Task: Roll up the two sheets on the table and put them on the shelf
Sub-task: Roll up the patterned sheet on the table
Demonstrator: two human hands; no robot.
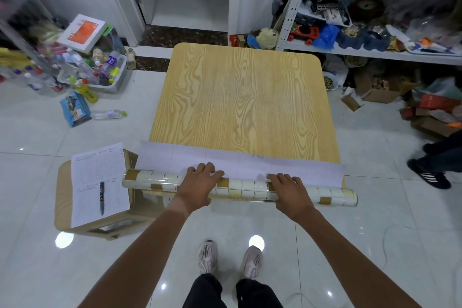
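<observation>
Our left hand (200, 182) & right hand (290, 189), flat on tile-print roll (240, 189), gripping nothing; counter (240, 97) 6 o'clock edge. Light, springy; we'd grip mid-roll.

Bare forearms (150, 240), black trousers (207, 292) and pale pinkish-white trainers (207, 256) with dark streaks.

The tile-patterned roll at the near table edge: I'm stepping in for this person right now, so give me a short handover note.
Left hand: open, fingers pressing on the cream-and-brown tile-patterned roll.
Right hand: open, pressing the same roll.
The roll lies along the near edge of the light wooden table; its unrolled white strip lies flat beyond the hands.
Done: most of this sheet is rolled.
Left: roll up the strip and place the roll on the white metal shelf. No second sheet is in view.
</observation>
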